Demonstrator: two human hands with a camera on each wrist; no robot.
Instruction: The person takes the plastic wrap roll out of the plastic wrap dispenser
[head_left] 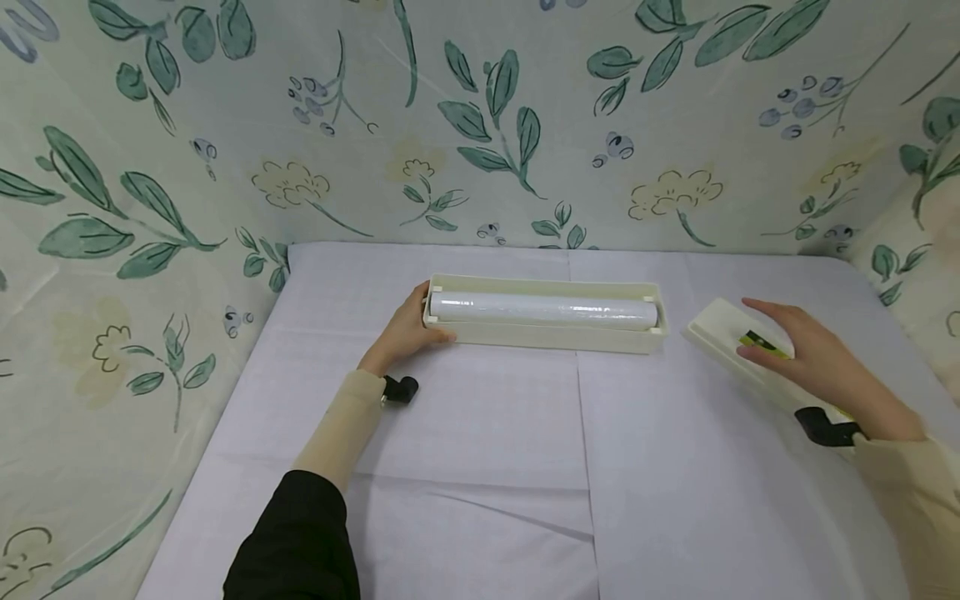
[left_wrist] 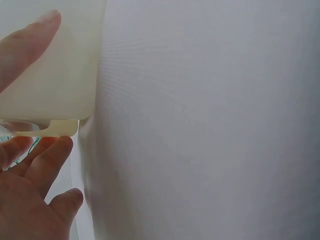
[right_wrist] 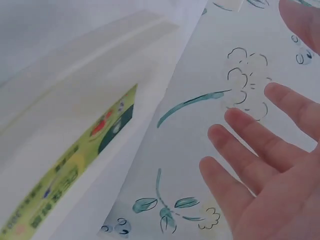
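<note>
A cream cling film dispenser box (head_left: 555, 337) stands lidless at the far middle of the table, a shiny roll of cling film (head_left: 543, 309) lying inside. My left hand (head_left: 408, 329) holds its left end; in the left wrist view the thumb (left_wrist: 30, 47) lies along one face and the fingertips touch the end. To the right, the cream lid (head_left: 716, 329) lies slantwise on the cloth, bearing a green and yellow label (right_wrist: 75, 167). Over this lid is my right hand (head_left: 832, 367), its fingers spread and apart from it in the right wrist view.
A white cloth (head_left: 465, 433) with fold creases covers the table. Behind and at the sides hangs a curtain (head_left: 420, 108) printed with leaves and flowers. Black wrist mounts (head_left: 825, 427) sit on both wrists.
</note>
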